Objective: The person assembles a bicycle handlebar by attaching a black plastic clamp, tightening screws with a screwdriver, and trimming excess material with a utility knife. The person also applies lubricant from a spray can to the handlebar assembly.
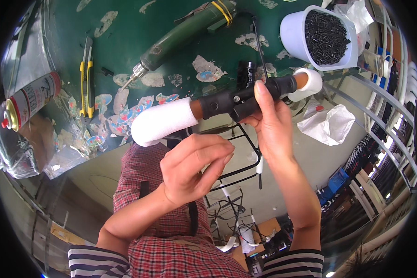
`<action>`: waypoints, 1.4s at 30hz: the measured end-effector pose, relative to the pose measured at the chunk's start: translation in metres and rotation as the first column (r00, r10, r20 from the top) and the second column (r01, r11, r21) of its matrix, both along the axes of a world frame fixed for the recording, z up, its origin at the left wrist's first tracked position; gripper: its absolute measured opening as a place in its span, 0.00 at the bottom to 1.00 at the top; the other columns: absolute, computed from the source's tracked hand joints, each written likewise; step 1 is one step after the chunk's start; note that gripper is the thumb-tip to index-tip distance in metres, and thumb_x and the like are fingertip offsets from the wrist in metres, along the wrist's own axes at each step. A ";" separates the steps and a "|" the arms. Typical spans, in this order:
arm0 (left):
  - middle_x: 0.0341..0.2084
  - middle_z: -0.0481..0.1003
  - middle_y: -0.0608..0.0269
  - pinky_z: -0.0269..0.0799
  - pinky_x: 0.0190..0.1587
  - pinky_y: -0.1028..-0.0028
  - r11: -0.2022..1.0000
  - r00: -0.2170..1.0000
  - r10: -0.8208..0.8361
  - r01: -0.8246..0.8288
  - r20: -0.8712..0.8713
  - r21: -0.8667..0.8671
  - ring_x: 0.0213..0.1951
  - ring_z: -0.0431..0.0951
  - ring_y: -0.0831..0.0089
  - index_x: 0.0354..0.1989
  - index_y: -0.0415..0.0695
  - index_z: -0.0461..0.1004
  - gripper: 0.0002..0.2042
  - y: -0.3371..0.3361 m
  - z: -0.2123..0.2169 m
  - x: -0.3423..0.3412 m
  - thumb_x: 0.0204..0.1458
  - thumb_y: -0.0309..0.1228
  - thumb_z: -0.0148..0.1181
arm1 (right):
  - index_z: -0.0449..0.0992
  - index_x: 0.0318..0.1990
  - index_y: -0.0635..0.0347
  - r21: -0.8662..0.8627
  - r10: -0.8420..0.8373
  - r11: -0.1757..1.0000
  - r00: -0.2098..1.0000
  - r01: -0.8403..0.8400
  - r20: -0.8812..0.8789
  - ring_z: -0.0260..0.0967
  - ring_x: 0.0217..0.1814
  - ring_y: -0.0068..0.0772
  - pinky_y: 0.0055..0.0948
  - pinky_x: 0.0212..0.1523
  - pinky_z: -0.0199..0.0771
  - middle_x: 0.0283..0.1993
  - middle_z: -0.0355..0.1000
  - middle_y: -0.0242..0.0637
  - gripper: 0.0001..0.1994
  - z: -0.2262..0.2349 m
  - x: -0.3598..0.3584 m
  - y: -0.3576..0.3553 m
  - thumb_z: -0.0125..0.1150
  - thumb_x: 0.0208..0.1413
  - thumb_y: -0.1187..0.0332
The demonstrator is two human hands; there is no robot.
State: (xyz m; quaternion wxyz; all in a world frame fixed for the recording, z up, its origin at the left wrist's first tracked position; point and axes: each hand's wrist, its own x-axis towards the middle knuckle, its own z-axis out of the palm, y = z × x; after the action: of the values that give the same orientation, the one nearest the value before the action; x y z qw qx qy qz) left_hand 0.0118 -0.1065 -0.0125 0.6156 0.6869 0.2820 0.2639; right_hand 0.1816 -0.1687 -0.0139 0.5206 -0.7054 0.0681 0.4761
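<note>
My right hand (272, 127) grips a black plastic tube joint (222, 104) at the table's near edge, thumb over its front. Short brown tube ends stick out of the joint on both sides, with a white foam sleeve (164, 121) on the left and a white foam end (306, 84) on the right. Below the joint and apart from it, my left hand (194, 167) is closed in a pinch, thumb against fingertips. Whatever it may hold is hidden. A dark green power screwdriver (171, 44) lies beyond the joint, its bit pointing toward the left foam sleeve.
On the green tabletop (125, 28), a yellow utility knife (86, 88) and a spray can (32, 99) lie left. A pale tub (294, 34) of black screws (326, 39) stands far right. A crumpled white bag (329, 124) is right of my hand. Black-and-white frames stand below.
</note>
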 end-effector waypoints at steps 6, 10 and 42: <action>0.40 0.76 0.55 0.74 0.43 0.63 0.861 0.979 -0.050 0.143 -0.200 0.487 0.41 0.77 0.54 0.43 0.38 0.77 0.20 0.037 0.014 0.039 0.37 0.21 0.70 | 0.75 0.40 0.63 0.046 -0.166 0.985 0.986 0.166 0.008 0.72 0.30 0.19 0.22 0.29 0.77 0.33 0.72 0.29 0.21 -0.007 -0.007 0.006 0.67 0.57 0.51; 0.38 0.77 0.56 0.75 0.41 0.63 0.828 0.913 -0.187 0.345 -0.363 0.441 0.38 0.76 0.56 0.45 0.41 0.77 0.21 0.052 0.012 0.064 0.37 0.24 0.70 | 0.75 0.41 0.65 0.085 -0.212 0.973 0.977 0.214 -0.033 0.73 0.30 0.19 0.20 0.30 0.77 0.34 0.73 0.31 0.21 -0.007 -0.005 0.006 0.68 0.56 0.52; 0.35 0.78 0.60 0.73 0.42 0.74 0.450 0.252 -0.866 0.768 -0.431 -0.455 0.36 0.77 0.77 0.44 0.35 0.72 0.20 0.115 -0.005 0.120 0.66 0.44 0.47 | 0.67 0.60 0.70 0.608 -0.411 0.613 0.861 0.504 -0.300 0.66 0.62 0.31 0.33 0.63 0.63 0.57 0.72 0.42 0.24 -0.062 -0.041 -0.039 0.62 0.61 0.64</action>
State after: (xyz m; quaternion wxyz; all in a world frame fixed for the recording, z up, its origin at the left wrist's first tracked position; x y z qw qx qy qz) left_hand 0.1320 0.0081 -0.0173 0.5826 0.7261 0.0847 -0.3553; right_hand 0.1410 -0.2076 -0.0760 0.8362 -0.3970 0.1045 0.3638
